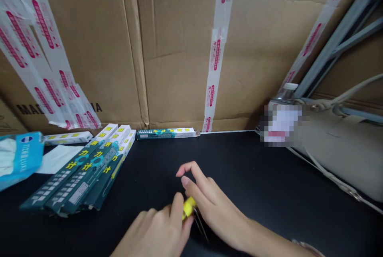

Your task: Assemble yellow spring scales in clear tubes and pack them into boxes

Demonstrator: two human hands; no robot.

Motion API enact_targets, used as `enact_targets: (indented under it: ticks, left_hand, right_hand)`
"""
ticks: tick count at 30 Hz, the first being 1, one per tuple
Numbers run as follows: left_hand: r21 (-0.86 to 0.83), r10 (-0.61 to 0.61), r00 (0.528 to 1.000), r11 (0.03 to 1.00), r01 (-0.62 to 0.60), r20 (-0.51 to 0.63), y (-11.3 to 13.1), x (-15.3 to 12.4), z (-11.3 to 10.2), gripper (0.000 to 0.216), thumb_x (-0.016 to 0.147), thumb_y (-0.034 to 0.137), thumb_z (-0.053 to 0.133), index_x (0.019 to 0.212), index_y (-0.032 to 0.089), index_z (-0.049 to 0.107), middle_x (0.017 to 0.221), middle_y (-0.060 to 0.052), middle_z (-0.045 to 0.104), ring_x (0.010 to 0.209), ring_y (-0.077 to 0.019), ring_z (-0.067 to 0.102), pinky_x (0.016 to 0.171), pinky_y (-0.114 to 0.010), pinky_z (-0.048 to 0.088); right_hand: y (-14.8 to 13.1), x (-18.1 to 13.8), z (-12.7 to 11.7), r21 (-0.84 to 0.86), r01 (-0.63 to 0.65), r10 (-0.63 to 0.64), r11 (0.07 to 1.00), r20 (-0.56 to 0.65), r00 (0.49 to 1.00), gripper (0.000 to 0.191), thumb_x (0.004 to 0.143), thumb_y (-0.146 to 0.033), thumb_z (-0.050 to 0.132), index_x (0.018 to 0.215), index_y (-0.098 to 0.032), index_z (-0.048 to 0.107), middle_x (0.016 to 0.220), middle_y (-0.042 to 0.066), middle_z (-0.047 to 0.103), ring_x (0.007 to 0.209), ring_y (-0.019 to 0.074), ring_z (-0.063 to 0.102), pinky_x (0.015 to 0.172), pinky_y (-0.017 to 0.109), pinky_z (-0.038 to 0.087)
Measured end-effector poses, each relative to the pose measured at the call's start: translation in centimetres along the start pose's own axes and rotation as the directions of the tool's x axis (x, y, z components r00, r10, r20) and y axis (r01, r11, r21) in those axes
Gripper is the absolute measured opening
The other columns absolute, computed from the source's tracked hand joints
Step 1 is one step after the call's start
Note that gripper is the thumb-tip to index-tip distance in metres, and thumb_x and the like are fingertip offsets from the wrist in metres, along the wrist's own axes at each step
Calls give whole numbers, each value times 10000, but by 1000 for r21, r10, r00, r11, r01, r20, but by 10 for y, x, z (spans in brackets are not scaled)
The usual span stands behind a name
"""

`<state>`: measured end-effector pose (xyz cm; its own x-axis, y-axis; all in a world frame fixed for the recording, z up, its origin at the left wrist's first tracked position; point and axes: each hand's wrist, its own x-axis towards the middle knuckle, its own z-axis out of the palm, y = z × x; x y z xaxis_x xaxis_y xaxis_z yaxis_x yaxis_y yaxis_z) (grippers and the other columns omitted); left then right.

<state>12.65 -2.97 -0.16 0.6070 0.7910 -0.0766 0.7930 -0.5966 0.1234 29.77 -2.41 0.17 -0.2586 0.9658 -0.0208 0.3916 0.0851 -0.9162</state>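
Left hand (155, 231): we pinch the yellow tool (189, 206) at its near side.
Right hand (206, 201): we close on its top, forefinger raised.
Tool: low on the black table (254, 169), between our hands.
Risk: the thin metal prongs (201, 225) could prick our fingers if the grip slips.
Boxes (80, 173): well apart at left.

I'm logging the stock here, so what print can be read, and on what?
"MA": black letters on the cardboard, the rest hidden by tape.
"LUX": sideways on the blue pack, uncertain.
Yellow characters on the long teal boxes: not legible.
Red print on the tape: too small.
Bottle label: blurred.
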Motion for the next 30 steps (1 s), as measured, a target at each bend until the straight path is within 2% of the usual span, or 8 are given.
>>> enact_targets:
  ticks: [5,8,11,15,21,25,28,30]
  left_hand:
    - [109,-92,995,990,87,45,-3,11,-17,257,1044,192,366,1039,173,622,826,-86,794,728,-358,806,581,-445,632]
    - [104,-64,997,993,58,52,-5,11,-21,206,1027,169,409,1037,174,614,867,-81,800,786,-343,812,607,-458,652]
    - [118,39,994,993,-27,-105,-12,8,-15,152,943,132,558,1083,164,607,853,-57,807,713,-305,813,525,-385,642]
    - [234,206,878,966,-112,-432,-21,7,-1,144,876,121,642,989,186,581,771,-15,784,597,-253,785,433,-333,601]
    - [338,249,761,940,-42,-599,-23,10,-1,146,821,136,669,940,174,593,656,-1,703,500,-244,730,395,-344,592]
    - [360,166,849,933,30,-502,-26,8,-8,178,781,83,709,919,180,654,659,9,680,525,-253,728,438,-351,615]
    - [282,-10,960,955,92,-279,-30,6,-17,199,863,78,648,1016,201,681,782,-16,726,671,-271,768,576,-395,650]
    - [217,-120,982,964,151,-148,-31,4,-25,210,926,99,587,1072,222,673,872,-31,738,771,-273,772,685,-423,644]
  right_hand:
    - [13,4,-5,378,40,-41,925,-6,999,424,995,-655,477,1169,-271,525,763,-62,466,607,117,390,516,224,333]
    - [17,1,-12,309,155,-154,938,-28,988,427,901,-531,725,1211,-274,581,1026,3,556,851,154,548,699,259,485]
    - [15,0,-15,185,247,-252,951,3,968,380,863,-379,803,1193,-275,646,1109,19,617,964,187,612,827,301,523]
    - [14,0,-14,159,283,-280,946,-37,959,256,874,-318,799,1113,-272,720,1000,-1,731,902,187,680,836,304,539]
    - [21,4,-18,124,279,-255,952,-181,950,383,806,-234,866,1157,-341,754,1089,-18,773,1024,214,700,929,321,504]
    - [23,7,-26,76,301,-277,951,-225,934,278,816,-201,847,1059,-319,783,1055,-17,765,1008,211,687,909,305,486]
    - [22,7,-29,55,308,-287,950,-238,928,237,826,-231,832,1047,-301,782,1036,-8,766,978,217,680,883,310,488]
    - [22,6,-31,53,308,-287,950,-238,928,204,836,-256,816,1035,-286,782,1023,3,768,965,227,677,866,320,493]
